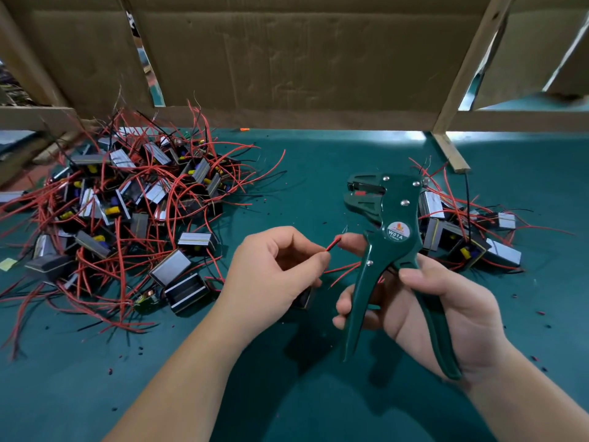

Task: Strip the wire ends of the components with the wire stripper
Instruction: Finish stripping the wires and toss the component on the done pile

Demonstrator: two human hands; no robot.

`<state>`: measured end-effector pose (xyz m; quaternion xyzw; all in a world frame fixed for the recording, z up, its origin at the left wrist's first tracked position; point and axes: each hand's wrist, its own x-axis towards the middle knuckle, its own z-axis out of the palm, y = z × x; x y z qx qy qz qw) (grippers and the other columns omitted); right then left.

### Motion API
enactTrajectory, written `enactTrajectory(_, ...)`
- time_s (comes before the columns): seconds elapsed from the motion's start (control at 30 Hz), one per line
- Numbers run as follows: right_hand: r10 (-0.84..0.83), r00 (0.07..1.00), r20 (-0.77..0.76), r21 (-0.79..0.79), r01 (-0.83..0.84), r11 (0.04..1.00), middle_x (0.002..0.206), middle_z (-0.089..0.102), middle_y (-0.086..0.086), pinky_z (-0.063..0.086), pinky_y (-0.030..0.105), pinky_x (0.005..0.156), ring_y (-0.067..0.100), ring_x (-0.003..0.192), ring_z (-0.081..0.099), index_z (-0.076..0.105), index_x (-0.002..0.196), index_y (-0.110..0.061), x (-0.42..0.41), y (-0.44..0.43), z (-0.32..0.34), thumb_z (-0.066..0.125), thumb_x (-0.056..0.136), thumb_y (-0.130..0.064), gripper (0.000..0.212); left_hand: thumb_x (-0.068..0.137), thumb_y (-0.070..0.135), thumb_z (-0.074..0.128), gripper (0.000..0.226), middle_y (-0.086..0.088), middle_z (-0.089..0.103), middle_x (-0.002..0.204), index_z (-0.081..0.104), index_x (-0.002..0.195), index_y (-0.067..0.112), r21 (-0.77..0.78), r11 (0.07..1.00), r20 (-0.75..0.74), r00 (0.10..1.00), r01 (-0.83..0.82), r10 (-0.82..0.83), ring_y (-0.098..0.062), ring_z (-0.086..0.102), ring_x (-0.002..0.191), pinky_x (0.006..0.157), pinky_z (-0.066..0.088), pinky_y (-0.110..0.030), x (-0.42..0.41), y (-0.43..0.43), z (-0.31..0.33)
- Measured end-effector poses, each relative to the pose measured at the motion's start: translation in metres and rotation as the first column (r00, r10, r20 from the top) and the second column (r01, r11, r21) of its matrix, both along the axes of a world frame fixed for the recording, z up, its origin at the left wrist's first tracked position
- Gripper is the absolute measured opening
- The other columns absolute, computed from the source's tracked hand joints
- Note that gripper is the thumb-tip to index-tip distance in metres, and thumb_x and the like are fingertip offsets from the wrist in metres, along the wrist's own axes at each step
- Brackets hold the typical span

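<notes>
A heap of transformer components (127, 212) with tangled red leads fills the left of the green desk (302, 403). At centre, the left hand (274, 266) pinches a red wire (333, 244) between thumb and forefinger, the wire's tip poking up and right just beside a fingertip of the right hand (446, 307). That hand grips the green wire stripper (393, 224) by its spread handles, head upright above the wire. A smaller pile of components (462, 231) lies at right, behind the stripper.
</notes>
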<state>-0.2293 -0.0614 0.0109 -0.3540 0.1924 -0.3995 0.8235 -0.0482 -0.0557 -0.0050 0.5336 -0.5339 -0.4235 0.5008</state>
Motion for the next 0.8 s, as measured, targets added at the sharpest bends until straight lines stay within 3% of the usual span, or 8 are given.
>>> enactTrajectory(0.2,-0.011,1.000,-0.020,0.003,0.011,1.000,0.083,0.058,0.028,0.052,0.056,0.073,0.042,0.073,0.060,0.054,0.123,0.007,0.001,0.001,-0.002,0.085,0.051,-0.019,0.082,0.083,0.011,0.073,0.014,-0.004,0.071,0.067,0.068,0.073,0.020,-0.001,1.000,0.007,1.000,-0.015,0.015,-0.014,0.068,0.059,0.055,0.053,-0.028,0.001,0.000,0.001)
enactTrajectory(0.43,-0.001,1.000,0.002,0.002,0.001,1.000,0.100,0.055,0.029,0.051,0.056,0.072,0.043,0.074,0.060,0.060,0.117,0.005,-0.004,0.003,-0.004,0.083,0.053,-0.017,0.072,0.093,0.014,0.059,0.014,0.000,0.072,0.072,0.061,0.079,0.017,0.080,0.992,-0.318,0.941,-0.096,0.117,-0.006,0.052,0.050,0.045,0.043,-0.017,0.002,-0.001,0.010)
enactTrajectory(0.57,0.003,1.000,-0.003,0.049,-0.003,0.999,0.113,0.058,0.027,0.052,0.056,0.071,0.041,0.072,0.061,0.058,0.121,0.004,-0.004,0.003,-0.007,0.084,0.051,-0.018,0.078,0.088,0.022,0.063,0.012,-0.001,0.071,0.072,0.064,0.076,0.023,0.025,0.999,-0.370,0.929,-0.020,0.027,-0.006,0.047,0.051,0.046,0.041,-0.015,0.007,0.000,0.012)
enactTrajectory(0.67,0.019,0.998,-0.055,0.116,-0.012,0.993,0.102,0.060,0.033,0.054,0.055,0.067,0.041,0.067,0.060,0.062,0.114,0.004,-0.003,0.005,-0.001,0.087,0.041,-0.015,0.079,0.084,0.022,0.068,0.006,-0.001,0.071,0.071,0.065,0.079,0.023,-0.073,0.997,-0.284,0.958,0.018,-0.038,-0.005,0.048,0.052,0.051,0.042,-0.013,0.007,0.000,0.010)
enactTrajectory(0.7,0.045,0.996,-0.081,0.124,-0.035,0.992,0.095,0.062,0.033,0.054,0.052,0.065,0.039,0.064,0.060,0.064,0.108,0.006,0.000,0.006,0.005,0.085,0.045,-0.009,0.068,0.086,0.020,0.065,0.006,0.000,0.070,0.071,0.066,0.081,0.022,-0.099,0.995,-0.256,0.966,0.011,-0.036,-0.003,0.048,0.052,0.051,0.042,-0.013,0.006,0.000,0.009)
enactTrajectory(0.73,0.053,0.979,-0.198,0.100,-0.034,0.994,0.082,0.066,0.029,0.056,0.044,0.064,0.035,0.059,0.061,0.067,0.093,0.011,0.005,0.006,0.008,0.078,0.057,0.001,0.040,0.087,0.018,0.063,0.007,0.002,0.070,0.072,0.068,0.082,0.022,-0.117,0.993,-0.233,0.972,-0.005,-0.022,-0.001,0.049,0.053,0.051,0.042,-0.012,0.006,0.000,0.007)
enactTrajectory(0.77,0.048,0.954,-0.296,0.158,0.000,0.987,0.062,0.067,0.018,0.056,0.027,0.059,0.022,0.050,0.062,0.066,0.068,0.011,0.005,-0.001,0.010,0.064,0.074,0.011,0.006,0.087,0.018,0.063,0.009,0.004,0.069,0.072,0.069,0.083,0.022,-0.132,0.991,-0.210,0.978,-0.026,-0.002,0.000,0.051,0.055,0.052,0.042,-0.013,0.006,-0.001,0.006)
enactTrajectory(0.8,-0.052,0.910,-0.412,0.094,0.100,0.991,0.041,0.059,0.001,0.047,0.010,0.050,0.006,0.038,0.058,0.057,0.046,0.000,0.002,-0.005,0.009,0.048,0.085,0.020,0.045,0.087,0.019,0.064,0.009,0.006,0.069,0.072,0.071,0.083,0.023,-0.148,0.988,-0.181,0.983,-0.048,0.021,-0.001,0.054,0.059,0.055,0.044,-0.014,0.006,-0.002,0.005)
